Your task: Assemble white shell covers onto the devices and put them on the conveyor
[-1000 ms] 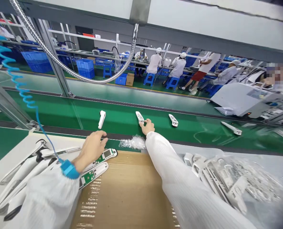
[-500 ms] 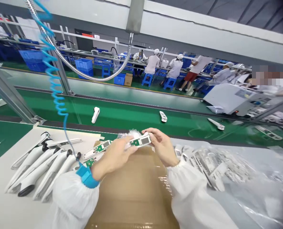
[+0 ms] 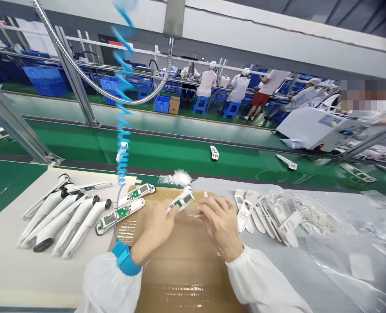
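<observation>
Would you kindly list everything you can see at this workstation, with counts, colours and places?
open unit: one, white with green board, held over the cardboard
board halves: two, white and green, on the cardboard's left edge
handle casings: about five, white with black ends, on the left mat
cardboard sheet: one, brown, under the hands
plastic covers: many, white, on clear bags at right
conveyor belt: one, green, behind the bench
belt pieces: at least three, white, spaced along the belt
coiled cord: one, blue, hanging to the wrist strap
co-workers: several, in white, at the far bench
left hand: grips the open unit
right hand: beside it, grip unclear
</observation>
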Available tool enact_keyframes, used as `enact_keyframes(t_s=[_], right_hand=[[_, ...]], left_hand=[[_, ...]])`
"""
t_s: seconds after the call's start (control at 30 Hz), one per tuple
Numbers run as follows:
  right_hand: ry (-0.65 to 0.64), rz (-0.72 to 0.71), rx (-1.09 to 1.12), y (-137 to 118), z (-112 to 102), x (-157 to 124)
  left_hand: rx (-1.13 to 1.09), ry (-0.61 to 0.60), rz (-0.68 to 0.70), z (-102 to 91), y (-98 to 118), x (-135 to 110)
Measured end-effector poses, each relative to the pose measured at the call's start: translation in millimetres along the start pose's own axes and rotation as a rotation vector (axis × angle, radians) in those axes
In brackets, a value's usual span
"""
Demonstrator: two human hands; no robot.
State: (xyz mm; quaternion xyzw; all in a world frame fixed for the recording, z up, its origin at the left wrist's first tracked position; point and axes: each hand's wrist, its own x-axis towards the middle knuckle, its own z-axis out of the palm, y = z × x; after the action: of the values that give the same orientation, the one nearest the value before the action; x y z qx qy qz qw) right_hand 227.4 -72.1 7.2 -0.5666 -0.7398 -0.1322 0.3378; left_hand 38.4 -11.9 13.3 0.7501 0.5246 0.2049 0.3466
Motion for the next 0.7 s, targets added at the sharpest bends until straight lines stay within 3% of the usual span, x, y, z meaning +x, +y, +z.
enact_keyframes(t_s=[0.07, 0.13, 0.2, 0.27, 0.37, 0.47, 0.6, 0.7], right_hand=[[-0.066, 0.067, 0.094, 3.9, 10.2, 6.4], [-0.152, 0.236, 0.134, 14.0, 29.4, 21.3], [-0.252, 0.393, 0.085, 27.8, 55.4, 41.9], [-0.317, 0.447, -0.001, 43.5, 80.9, 60.9], [-0.378, 0.494, -0.137, 69.3, 97.7, 71.3], [-0.397, 0.504, -0.241, 95.3, 72.0, 55.4], [-0.443, 0.546, -0.377, 134.8, -0.7, 15.8], [-0.508, 0.593, -0.41, 161.4, -38.5, -7.6]], left_hand=[[-0.034, 0.088, -0.089, -0.7, -13.1, 3.3], [-0.11, 0.124, -0.105, 0.7, -25.7, 4.0], [-0.214, 0.086, -0.108, 3.8, -33.9, 1.2], [-0.294, 0.021, -0.122, 6.3, -37.1, -3.9], [-0.337, -0.064, -0.154, 3.6, -39.1, -12.3], [-0.336, -0.133, -0.206, -5.9, -44.7, -18.5], [-0.311, -0.21, -0.257, -13.3, -51.1, -21.8], [-0.37, -0.282, -0.266, -7.9, -46.6, -19.9]])
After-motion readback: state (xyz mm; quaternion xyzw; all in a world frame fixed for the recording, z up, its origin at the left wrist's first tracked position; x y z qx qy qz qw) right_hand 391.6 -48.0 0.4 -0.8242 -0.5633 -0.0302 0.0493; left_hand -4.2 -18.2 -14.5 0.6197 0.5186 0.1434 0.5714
